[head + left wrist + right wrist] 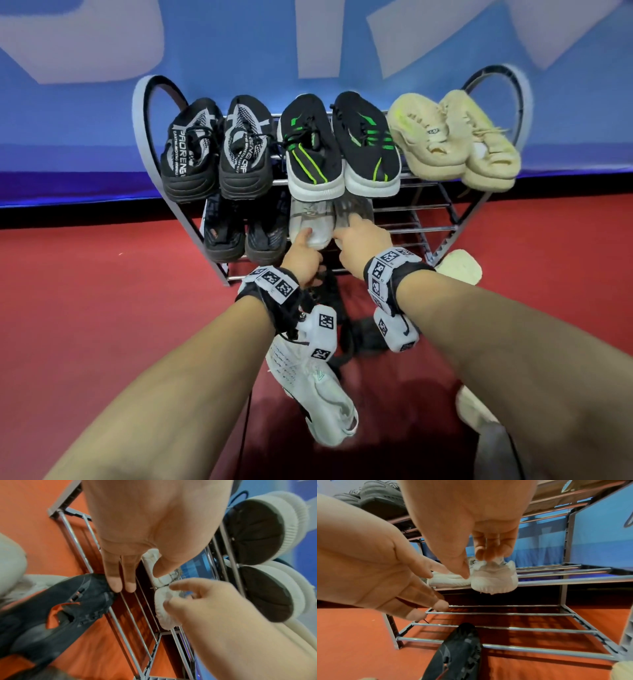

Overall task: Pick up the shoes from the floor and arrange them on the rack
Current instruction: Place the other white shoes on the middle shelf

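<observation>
A three-tier metal rack (428, 228) stands against a blue wall. Its top tier holds three pairs. On the middle tier a black pair (245, 236) sits beside a white pair. My left hand (301, 246) has its thumb on the heel of the left white shoe (308, 219), and its fingers (120, 582) point straight down past the rails. My right hand (476, 566) holds the heel of the right white shoe (494, 580), with curled fingertips on the collar and the thumb at its side.
On the red floor lie a white shoe (315, 387) under my left wrist, a black shoe (458, 649) in front of the rack, and beige shoes (459, 265) at the right. The bottom tier's rails (505, 627) and the right of the middle tier are bare.
</observation>
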{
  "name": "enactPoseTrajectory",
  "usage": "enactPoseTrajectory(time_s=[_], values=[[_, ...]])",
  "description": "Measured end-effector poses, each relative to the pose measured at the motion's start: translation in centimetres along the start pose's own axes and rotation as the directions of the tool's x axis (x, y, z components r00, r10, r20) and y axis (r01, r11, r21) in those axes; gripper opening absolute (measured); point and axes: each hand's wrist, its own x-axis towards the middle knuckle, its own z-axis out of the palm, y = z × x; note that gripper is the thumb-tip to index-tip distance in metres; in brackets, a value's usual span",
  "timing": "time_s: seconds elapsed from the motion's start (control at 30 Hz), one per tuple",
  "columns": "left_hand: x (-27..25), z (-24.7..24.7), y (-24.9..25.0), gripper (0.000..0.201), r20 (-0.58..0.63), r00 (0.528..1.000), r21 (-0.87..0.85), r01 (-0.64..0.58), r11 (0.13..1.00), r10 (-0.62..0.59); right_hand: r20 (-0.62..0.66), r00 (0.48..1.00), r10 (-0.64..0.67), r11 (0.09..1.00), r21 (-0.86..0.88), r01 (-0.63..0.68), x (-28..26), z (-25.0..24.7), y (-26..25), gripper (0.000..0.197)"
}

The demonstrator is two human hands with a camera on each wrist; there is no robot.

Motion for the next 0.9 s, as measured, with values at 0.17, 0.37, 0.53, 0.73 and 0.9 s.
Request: enactPoseTrajectory(time_s=[0.17, 0.37, 0.53, 0.73, 0.9], values=[[0.3, -0.3, -0.1, 0.058, -0.06, 0.997, -0.252, 0.041, 0.967, -0.058, -0.005, 0.999, -0.032, 0.994, -0.106, 0.032, 0.0, 0.1, 0.9, 0.03], [-0.7, -0.7, 0.7, 0.049, -0.051, 0.996, -0.411, 0.043, 0.911, -0.07, 0.074, 0.997, 0.032, 0.999, -0.034, -0.029, -0.3, -1.4, 1.9, 0.046], [-2.9, -1.0, 2.2, 0.045, -0.02, 1.0, -0.426, -0.005, 0.905, -0.004, 0.087, 0.993, 0.08, 0.992, 0.088, -0.088, -0.8, -0.9, 1.5, 0.04], [-7.0, -1.3, 3.5, 0.033, -0.045, 0.998, -0.433, -0.057, 0.899, 0.042, 0.09, 0.996, -0.004, 0.963, 0.268, -0.02, -3.8, -1.6, 1.0, 0.05], [-11.0, -2.3, 2.9, 0.007, -0.115, 0.992, -0.384, -0.098, 0.918, 0.058, 0.04, 0.997, -0.065, 0.947, 0.318, 0.049, -7.1, -2.9, 1.5, 0.052]])
